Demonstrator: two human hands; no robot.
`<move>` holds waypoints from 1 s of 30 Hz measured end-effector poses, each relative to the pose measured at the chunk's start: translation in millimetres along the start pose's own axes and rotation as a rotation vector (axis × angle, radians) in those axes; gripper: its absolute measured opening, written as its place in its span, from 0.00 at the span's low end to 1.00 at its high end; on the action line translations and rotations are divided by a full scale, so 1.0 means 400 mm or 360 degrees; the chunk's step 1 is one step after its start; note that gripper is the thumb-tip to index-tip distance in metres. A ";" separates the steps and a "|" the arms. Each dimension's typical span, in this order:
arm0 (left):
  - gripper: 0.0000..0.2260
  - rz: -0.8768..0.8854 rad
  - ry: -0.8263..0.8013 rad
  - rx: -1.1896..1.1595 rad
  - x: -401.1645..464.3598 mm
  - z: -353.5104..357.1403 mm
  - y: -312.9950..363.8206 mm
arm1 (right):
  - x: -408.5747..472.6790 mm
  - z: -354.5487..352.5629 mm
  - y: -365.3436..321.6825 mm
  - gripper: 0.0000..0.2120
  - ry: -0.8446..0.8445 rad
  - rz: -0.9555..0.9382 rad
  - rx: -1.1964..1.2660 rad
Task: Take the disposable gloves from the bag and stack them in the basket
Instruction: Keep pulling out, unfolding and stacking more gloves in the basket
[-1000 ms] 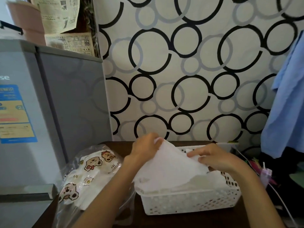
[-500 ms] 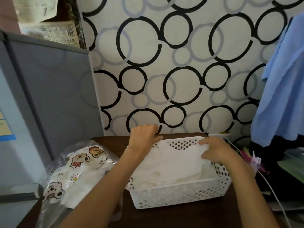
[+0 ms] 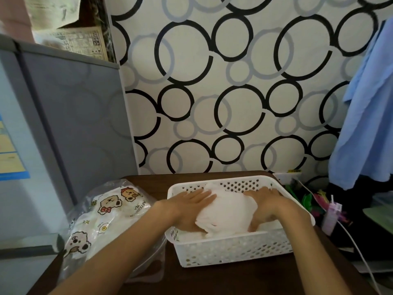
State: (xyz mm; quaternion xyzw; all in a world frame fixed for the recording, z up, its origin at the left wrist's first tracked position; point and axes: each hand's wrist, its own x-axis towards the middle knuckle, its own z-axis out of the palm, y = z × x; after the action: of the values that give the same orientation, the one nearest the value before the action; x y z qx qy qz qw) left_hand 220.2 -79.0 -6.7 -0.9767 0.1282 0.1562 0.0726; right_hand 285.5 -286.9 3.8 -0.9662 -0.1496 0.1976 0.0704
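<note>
A white perforated plastic basket [image 3: 234, 250] stands on the dark brown table [image 3: 212, 279], and everything else is placed from it. Inside the basket lies a puffy white heap of disposable gloves [image 3: 227, 211], rising a little above the near rim. The left hand [image 3: 191, 207] lies flat on the left side of the heap, fingers stretched out and pointing toward the basket's far wall, palm down on the gloves; its grip is apart, pressing rather than pinching. The right hand [image 3: 265, 205] rests on the right side of the heap, fingers spread and curved over it, thumb toward the near wall; its grip is also apart, laid on the gloves without closing round them. Both forearms reach in over the basket's near rim. Just left of the basket, touching or nearly touching its left wall, lies a clear plastic bag [image 3: 102, 220] printed with cartoon bears, crumpled and holding more white material; the left forearm crosses over its right edge. Farther left of the basket stands a grey refrigerator [image 3: 63, 124] with a blue and yellow sticker on its door. Behind the basket the wall [image 3: 234, 92] carries a pattern of black and grey rings. To the right of the basket hangs a light blue garment [image 3: 365, 124], and below it sit a white cable [image 3: 357, 250] and some small coloured items too blurred to name.
</note>
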 end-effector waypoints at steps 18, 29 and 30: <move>0.21 -0.0225 0.0321 -0.0783 -0.151 -0.052 -0.062 | -0.052 0.018 -0.124 0.39 -0.0164 -0.0758 -0.0154; 0.11 -0.0403 0.0922 -0.0758 -0.237 -0.009 -0.082 | -0.014 -0.045 0.057 0.18 0.0432 -0.0033 0.0498; 0.12 -0.0338 0.0918 -0.0769 -0.215 -0.026 -0.059 | -0.007 -0.045 0.061 0.17 0.0509 0.0046 0.0566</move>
State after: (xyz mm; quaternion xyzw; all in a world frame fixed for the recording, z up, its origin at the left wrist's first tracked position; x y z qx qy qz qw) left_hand 150.8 -38.6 33.1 -0.9773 0.0010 -0.1075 -0.1827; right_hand 296.6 -312.4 16.4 -0.9597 -0.0855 0.0662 0.2593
